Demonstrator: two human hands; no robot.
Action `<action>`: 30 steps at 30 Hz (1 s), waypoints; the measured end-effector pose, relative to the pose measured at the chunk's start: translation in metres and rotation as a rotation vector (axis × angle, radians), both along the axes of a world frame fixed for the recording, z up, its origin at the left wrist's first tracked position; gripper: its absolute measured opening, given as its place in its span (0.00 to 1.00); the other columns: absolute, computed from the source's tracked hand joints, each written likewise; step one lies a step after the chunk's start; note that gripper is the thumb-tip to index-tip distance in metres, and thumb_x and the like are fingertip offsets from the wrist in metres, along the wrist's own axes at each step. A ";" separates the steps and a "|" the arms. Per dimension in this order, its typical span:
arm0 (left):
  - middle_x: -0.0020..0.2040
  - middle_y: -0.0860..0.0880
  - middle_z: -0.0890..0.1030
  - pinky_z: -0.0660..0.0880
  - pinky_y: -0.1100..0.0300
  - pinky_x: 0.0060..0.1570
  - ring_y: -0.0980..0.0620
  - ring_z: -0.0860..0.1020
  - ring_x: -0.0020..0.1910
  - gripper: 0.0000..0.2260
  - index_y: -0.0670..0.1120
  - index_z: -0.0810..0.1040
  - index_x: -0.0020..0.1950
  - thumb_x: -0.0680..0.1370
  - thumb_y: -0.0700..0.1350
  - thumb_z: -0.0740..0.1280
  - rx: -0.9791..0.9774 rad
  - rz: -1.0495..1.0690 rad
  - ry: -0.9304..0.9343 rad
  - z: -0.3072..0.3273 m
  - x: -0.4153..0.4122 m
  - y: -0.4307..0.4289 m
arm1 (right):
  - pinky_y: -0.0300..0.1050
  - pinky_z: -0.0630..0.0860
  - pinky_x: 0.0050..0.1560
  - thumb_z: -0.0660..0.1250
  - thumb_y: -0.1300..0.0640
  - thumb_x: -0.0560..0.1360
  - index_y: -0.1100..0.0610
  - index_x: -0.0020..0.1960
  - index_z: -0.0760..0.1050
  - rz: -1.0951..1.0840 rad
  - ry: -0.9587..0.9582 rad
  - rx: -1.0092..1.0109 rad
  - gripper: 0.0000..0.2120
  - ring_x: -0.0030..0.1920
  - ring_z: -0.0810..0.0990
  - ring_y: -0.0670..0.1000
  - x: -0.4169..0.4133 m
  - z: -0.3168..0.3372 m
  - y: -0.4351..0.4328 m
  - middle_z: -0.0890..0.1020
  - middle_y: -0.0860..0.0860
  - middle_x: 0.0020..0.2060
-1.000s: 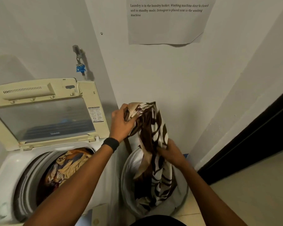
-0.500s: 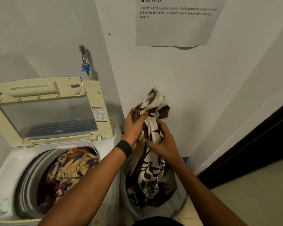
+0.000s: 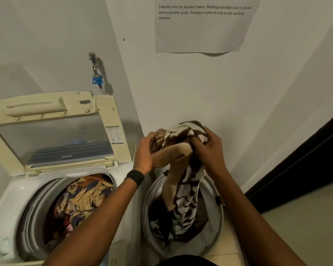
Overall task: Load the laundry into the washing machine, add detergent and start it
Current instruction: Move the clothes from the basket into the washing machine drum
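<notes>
We grip the patterned cloth (image 3: 183, 169) with left hand (image 3: 145, 153) and right hand (image 3: 210, 150), bunching it above the basket (image 3: 218, 214) for transfer to the washer drum (image 3: 33, 212).

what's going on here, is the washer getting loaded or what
A person is loading laundry. The left hand and right hand both grip a brown and white patterned cloth above the laundry basket, and its lower end hangs down into the basket. The washing machine beside it has its lid up, and clothes already lie in the drum.
</notes>
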State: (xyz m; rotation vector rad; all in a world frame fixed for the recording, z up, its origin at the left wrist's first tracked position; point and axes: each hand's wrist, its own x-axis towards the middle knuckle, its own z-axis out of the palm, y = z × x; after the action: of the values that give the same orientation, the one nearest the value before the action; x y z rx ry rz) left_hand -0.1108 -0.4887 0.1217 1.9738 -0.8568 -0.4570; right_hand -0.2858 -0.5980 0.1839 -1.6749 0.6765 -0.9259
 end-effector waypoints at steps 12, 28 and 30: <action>0.59 0.54 0.82 0.75 0.48 0.68 0.57 0.80 0.60 0.15 0.59 0.76 0.61 0.78 0.48 0.74 -0.279 -0.030 0.347 0.043 -0.038 -0.009 | 0.40 0.77 0.42 0.56 0.51 0.83 0.60 0.43 0.77 0.182 -0.170 0.727 0.18 0.42 0.77 0.50 0.034 -0.028 0.000 0.79 0.52 0.37; 0.64 0.47 0.74 0.72 0.62 0.58 0.46 0.77 0.61 0.19 0.49 0.76 0.69 0.77 0.44 0.72 -0.101 0.278 -0.119 0.011 -0.006 0.003 | 0.34 0.77 0.50 0.69 0.62 0.80 0.51 0.59 0.82 0.078 0.063 0.042 0.11 0.51 0.83 0.39 0.001 -0.053 0.021 0.85 0.42 0.48; 0.64 0.49 0.71 0.68 0.68 0.58 0.49 0.74 0.61 0.19 0.49 0.74 0.71 0.81 0.41 0.69 -0.120 0.212 -0.122 0.014 -0.018 0.003 | 0.37 0.77 0.54 0.69 0.58 0.80 0.45 0.59 0.80 0.064 0.021 -0.035 0.11 0.54 0.81 0.45 0.017 -0.040 0.017 0.84 0.47 0.51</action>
State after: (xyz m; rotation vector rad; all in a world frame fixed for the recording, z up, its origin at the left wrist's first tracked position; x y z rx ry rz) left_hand -0.1285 -0.4854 0.1355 1.9696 -0.7222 -0.1599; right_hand -0.2685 -0.5808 0.1441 -1.7296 0.6200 -0.8805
